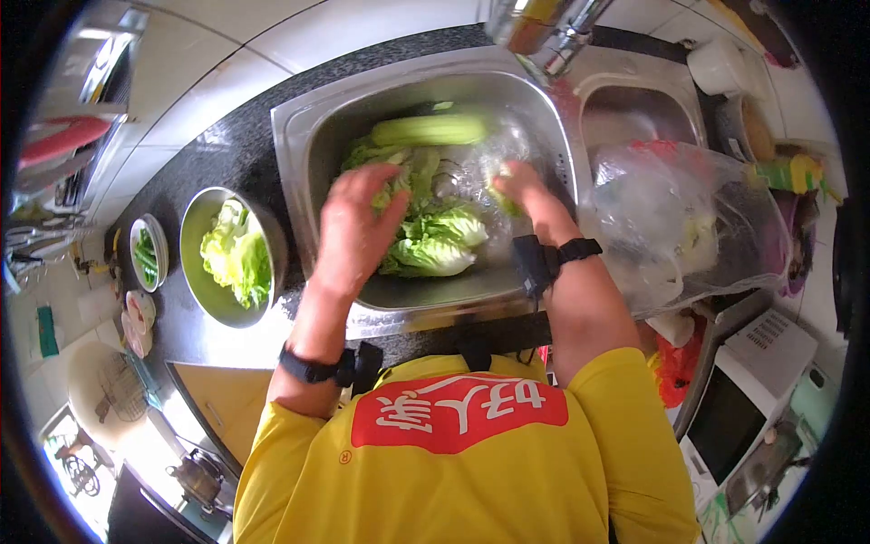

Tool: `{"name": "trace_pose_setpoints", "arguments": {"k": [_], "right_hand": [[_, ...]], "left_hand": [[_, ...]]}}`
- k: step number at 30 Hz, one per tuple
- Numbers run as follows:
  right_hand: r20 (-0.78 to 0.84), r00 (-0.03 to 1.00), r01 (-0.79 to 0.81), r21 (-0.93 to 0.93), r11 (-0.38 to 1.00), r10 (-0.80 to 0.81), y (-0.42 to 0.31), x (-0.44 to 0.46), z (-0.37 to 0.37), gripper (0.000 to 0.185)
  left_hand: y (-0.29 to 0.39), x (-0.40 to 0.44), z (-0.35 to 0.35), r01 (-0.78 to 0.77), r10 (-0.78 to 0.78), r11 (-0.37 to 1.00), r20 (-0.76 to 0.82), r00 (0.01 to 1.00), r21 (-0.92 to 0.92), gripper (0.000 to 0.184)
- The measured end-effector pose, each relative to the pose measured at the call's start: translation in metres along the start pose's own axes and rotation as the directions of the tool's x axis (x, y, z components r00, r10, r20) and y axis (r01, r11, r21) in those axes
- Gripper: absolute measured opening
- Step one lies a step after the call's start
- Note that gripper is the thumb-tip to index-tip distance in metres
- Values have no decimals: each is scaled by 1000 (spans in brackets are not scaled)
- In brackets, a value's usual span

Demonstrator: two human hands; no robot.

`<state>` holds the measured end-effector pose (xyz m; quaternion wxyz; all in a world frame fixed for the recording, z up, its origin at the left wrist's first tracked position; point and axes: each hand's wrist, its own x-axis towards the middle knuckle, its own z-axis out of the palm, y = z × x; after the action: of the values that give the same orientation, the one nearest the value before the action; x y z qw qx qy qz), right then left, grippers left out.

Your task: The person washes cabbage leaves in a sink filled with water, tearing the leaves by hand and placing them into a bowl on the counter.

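My left hand (356, 222) is over the left side of the large steel sink (292, 118), its thumb and fingers apart and slightly blurred, with no object visible in its grasp. Loose green lettuce leaves (421, 177) lie just beyond its fingers. Below them rests a head of lettuce (439, 243). A long pale-green vegetable (430, 131), perhaps a peeled stem, lies along the sink's far side. On the right, my right hand (524, 186) has its fingers closed around a small green piece, probably a lettuce leaf (501, 198), in splashing water (507, 145). The fingers partly hide it.
A metal bowl (276, 240) of lettuce leaves stands on the dark counter left of the sink. Farther left is a small dish (160, 249) with green pieces. The faucet (566, 45) rises behind the sink. A clear plastic bag (680, 227) covers part of the small basin's side.
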<state>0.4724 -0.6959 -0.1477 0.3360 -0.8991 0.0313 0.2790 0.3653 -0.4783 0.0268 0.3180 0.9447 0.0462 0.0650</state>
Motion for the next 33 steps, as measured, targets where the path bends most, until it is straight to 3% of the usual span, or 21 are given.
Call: {"name": "trace_pose_setpoints", "arguments": {"k": [2,3,7,9,12,14,15,16,19,20,21,22,24,25,26,28,29,30,31,32,33], "right_hand": [[316,948,-93,417,904,-49,4,4,2,41],[296,955,-180,609,772,-10,1,1,9,42],[469,883,-340,677,653,-27,-30,-29,-12,39],[515,854,-389,731,562,-79,-24,-27,-8,37],[624,776,-542,734,410,-92,-18,-30,-10,31],[676,723,-541,682,492,-142,-19,-33,-9,29],[690,722,-498,565,658,-47,-25,-34,-13,29],[690,723,-499,566,656,-45,-35,-37,-19,29],[577,817,-123,220,968,-27,-55,-46,-24,35],[579,815,-120,217,969,-28,-49,-44,-15,35],[412,859,249,181,951,-303,-36,-41,1,35],[256,774,580,77,811,-579,-34,-41,6,35],[219,732,641,97,761,-645,-31,-44,7,31],[367,700,664,-20,747,-613,-30,-44,4,28],[506,663,691,-130,711,-552,-29,-44,1,25],[465,659,710,-128,692,-590,-24,-40,6,22],[217,808,559,9,829,-547,-27,-41,6,23],[-21,911,409,194,892,-412,-31,-43,4,23],[79,965,205,369,906,-250,-39,-45,-3,36],[80,964,208,371,905,-254,-41,-46,1,36],[281,935,-40,688,724,-216,-42,-48,7,45]], "left_hand": [[-11,10,52,314,-184,884,360,915,-345,36],[-28,12,87,525,-261,686,503,824,-504,37],[-31,25,149,665,-262,477,629,732,-575,36],[-36,27,169,800,-316,257,735,600,-543,34],[-28,25,175,671,-343,114,605,719,-733,30],[-20,24,171,624,-329,87,569,754,-776,25],[-16,24,167,594,-282,-27,577,767,-804,27],[-15,24,166,558,-236,-141,576,783,-817,30],[-31,16,173,561,-289,-270,621,728,-783,24],[-33,15,172,525,-343,-351,628,699,-776,21],[-35,15,170,534,-333,-368,644,688,-761,17],[-39,15,170,528,-336,-370,640,691,-764,17],[-53,13,165,500,-318,-644,796,514,-580,17],[-60,13,164,521,-305,-670,836,456,-529,18],[-67,9,163,515,-311,-670,833,458,-534,18],[-61,13,144,647,-431,-321,715,550,-691,22],[-60,13,133,737,-392,-15,682,617,-676,36],[-50,12,124,734,-393,-15,679,620,-679,36],[-37,10,117,730,-380,85,655,653,-678,43],[-28,6,114,720,-364,185,633,683,-669,51],[-26,1,119,713,-293,169,656,696,-680,59]]}}
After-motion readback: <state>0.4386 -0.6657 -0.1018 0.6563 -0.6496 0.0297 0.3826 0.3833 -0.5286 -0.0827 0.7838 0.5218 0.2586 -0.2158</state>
